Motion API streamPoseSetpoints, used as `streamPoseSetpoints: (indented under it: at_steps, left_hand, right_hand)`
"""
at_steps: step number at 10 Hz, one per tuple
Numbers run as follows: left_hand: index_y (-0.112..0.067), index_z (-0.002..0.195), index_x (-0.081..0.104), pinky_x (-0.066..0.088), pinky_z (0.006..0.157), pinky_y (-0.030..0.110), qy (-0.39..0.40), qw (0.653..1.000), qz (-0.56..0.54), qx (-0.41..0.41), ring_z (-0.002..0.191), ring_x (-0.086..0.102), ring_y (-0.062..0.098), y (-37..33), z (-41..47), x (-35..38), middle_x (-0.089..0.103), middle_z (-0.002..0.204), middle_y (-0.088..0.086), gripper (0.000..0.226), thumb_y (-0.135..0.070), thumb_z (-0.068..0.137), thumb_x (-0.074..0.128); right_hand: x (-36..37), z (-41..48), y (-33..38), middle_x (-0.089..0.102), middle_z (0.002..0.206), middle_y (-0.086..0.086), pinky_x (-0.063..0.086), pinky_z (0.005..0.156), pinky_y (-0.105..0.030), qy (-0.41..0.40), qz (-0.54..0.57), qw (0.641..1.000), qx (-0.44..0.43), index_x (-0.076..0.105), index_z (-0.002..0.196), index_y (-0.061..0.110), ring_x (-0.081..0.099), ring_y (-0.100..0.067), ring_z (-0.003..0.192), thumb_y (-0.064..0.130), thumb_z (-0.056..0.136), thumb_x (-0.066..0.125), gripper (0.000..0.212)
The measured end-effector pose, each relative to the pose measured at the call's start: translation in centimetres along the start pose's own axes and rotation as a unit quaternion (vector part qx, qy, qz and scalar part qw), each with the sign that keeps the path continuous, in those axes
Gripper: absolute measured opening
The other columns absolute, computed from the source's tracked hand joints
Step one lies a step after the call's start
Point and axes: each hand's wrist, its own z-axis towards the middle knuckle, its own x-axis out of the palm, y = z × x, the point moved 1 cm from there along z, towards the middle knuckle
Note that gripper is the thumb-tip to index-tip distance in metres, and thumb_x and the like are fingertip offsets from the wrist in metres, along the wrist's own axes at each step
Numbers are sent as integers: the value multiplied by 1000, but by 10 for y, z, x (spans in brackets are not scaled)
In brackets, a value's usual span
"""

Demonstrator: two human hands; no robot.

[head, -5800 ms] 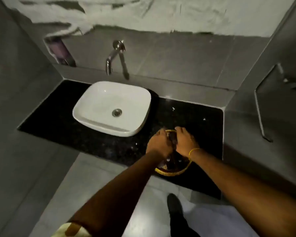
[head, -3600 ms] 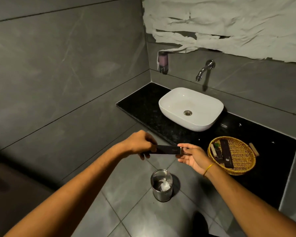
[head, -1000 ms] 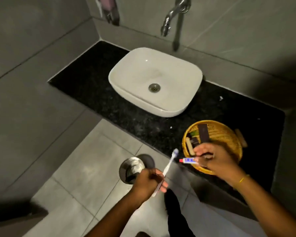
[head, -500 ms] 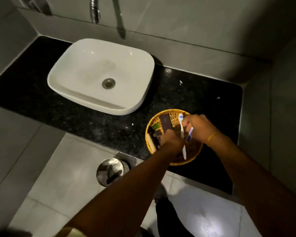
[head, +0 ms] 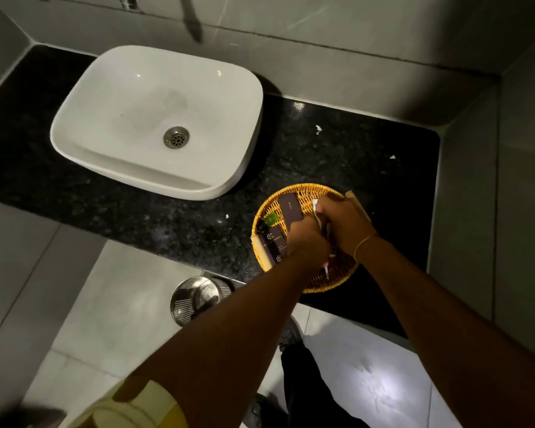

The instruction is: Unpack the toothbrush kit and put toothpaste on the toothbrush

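Left hand [head: 306,242] and right hand [head: 346,227]: both fisted, pressed together over wicker basket [head: 291,193] on black counter [head: 167,217]. Toothbrush [head: 317,211]: white sliver seen between fists; which hand grips it cannot be told. Dark boxes [head: 291,208] lodged in basket.

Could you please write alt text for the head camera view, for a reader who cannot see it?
Two bare hands, left and right, meet over a round woven wicker basket of dark toiletry boxes on a black speckled counter, beside a white rounded-rectangular basin. What they grip is mostly hidden.
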Motion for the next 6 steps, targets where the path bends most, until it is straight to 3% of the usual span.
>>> streamPoseSetpoints:
  at_steps: [1, 2, 3, 4, 5, 6]
  left_hand:
    - [-10, 101, 74, 62, 70, 32, -24, 998, -2, 54, 77, 68, 23, 0, 2, 6, 77, 96, 8, 10, -11, 92, 71]
    - [-11, 97, 72, 65, 79, 37, -31, 997, 13, 68, 76, 69, 20, -1, 2, 9, 75, 90, 5, 7, -9, 90, 73]
    - [-11, 106, 71, 66, 84, 41, -15, 996, 52, 72, 90, 75, 26, -2, 2, 9, 76, 100, 7, 17, -9, 90, 73]
    - [-9, 116, 70, 65, 88, 43, 2, 991, 100, 88, 96, 75, 30, -7, 0, 5, 77, 108, 11, 26, -12, 91, 74]
    - [-11, 116, 71, 64, 90, 41, 13, 981, 154, 113, 98, 75, 28, -9, -8, -3, 77, 109, 10, 22, -18, 96, 68]
    - [-11, 106, 72, 64, 80, 42, -33, 978, 156, 134, 91, 76, 33, -9, -29, -20, 77, 99, 13, 16, -21, 97, 64]
  right_hand:
    - [6, 1, -3, 72, 87, 1, 40, 111, -39, -22, 6, 1000, -1, 55, 104, 20, 68, -22, 90, 24, 95, 61, 11]
    - [11, 1, -6, 73, 89, 2, 31, 116, -37, -51, 2, 999, -10, 56, 103, 22, 69, -20, 95, 24, 95, 60, 9]
    - [15, -2, -7, 74, 102, 0, 35, 112, -32, -71, 17, 997, -19, 60, 109, 19, 69, -20, 104, 21, 95, 62, 14]
    - [12, -7, -6, 72, 114, -5, 36, 114, -34, -51, 9, 999, -13, 62, 118, 16, 66, -23, 113, 21, 94, 64, 24]
    - [3, -18, 0, 71, 117, -6, 30, 120, -41, -33, -33, 999, -12, 64, 116, 16, 63, -26, 115, 26, 90, 67, 28]
    - [-6, -39, 4, 70, 117, -13, 41, 113, -44, -119, -4, 993, -10, 67, 113, 10, 63, -34, 117, 15, 86, 64, 28]
